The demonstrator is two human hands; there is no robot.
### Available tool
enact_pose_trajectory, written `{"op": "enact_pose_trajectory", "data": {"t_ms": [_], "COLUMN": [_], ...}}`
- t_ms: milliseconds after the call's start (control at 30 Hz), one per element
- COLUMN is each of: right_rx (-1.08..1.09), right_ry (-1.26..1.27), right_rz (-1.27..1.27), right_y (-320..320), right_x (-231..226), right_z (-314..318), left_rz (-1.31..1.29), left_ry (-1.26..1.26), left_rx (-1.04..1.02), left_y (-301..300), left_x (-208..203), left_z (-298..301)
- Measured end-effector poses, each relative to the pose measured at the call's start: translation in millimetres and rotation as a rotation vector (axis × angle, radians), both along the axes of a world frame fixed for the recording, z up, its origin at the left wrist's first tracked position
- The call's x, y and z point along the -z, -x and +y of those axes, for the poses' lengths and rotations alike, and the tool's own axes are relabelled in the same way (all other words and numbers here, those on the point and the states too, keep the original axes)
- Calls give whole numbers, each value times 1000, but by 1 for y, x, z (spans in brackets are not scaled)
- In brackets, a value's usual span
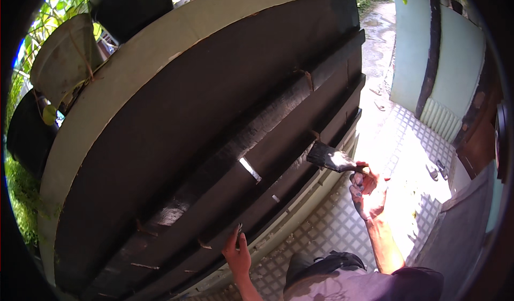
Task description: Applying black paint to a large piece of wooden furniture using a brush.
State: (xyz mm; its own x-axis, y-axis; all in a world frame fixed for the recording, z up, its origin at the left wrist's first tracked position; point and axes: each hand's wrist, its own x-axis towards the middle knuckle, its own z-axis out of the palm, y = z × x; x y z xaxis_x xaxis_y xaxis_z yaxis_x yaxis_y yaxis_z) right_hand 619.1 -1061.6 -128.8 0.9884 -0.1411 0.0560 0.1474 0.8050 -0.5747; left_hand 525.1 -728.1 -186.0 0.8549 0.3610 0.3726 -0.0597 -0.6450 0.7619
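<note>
My right hand (pixel 369 193) is closed on the handle of a wide paintbrush (pixel 331 158) at the right. Dark paint coats the bristles, which point left and reach the lower slats, and the fingers are smeared dark. A dark brown slatted panel (pixel 176 95) fills most of the view. Its slats carry paler, scuffed streaks and a few bright patches of light. Lower down, my left hand (pixel 236 251) is raised beside the lower slats, thumb and fingers drawn together. Something small shows at its fingertips, too small to name.
A pale ledge (pixel 123 78) curves along the panel's upper edge, with plant pots (pixel 67 57) and foliage behind it. Patterned tiles (pixel 321 220) cover the floor. Slippers (pixel 436 170) lie at the right, near a pale green wall (pixel 415 44) and a dark post (pixel 431 49).
</note>
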Motion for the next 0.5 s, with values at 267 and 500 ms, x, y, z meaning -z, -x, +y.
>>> {"op": "enact_pose_trajectory", "data": {"t_ms": [267,500], "right_rx": [532,686], "right_ry": [149,75], "right_rz": [19,-56], "right_y": [-1,-51], "right_x": [-26,-41], "right_z": [-72,-125], "left_rz": [-182,-293], "left_ry": [-97,-247], "left_rx": [422,402], "left_y": [-113,-139], "left_x": [-80,-127], "left_z": [-79,-80]}}
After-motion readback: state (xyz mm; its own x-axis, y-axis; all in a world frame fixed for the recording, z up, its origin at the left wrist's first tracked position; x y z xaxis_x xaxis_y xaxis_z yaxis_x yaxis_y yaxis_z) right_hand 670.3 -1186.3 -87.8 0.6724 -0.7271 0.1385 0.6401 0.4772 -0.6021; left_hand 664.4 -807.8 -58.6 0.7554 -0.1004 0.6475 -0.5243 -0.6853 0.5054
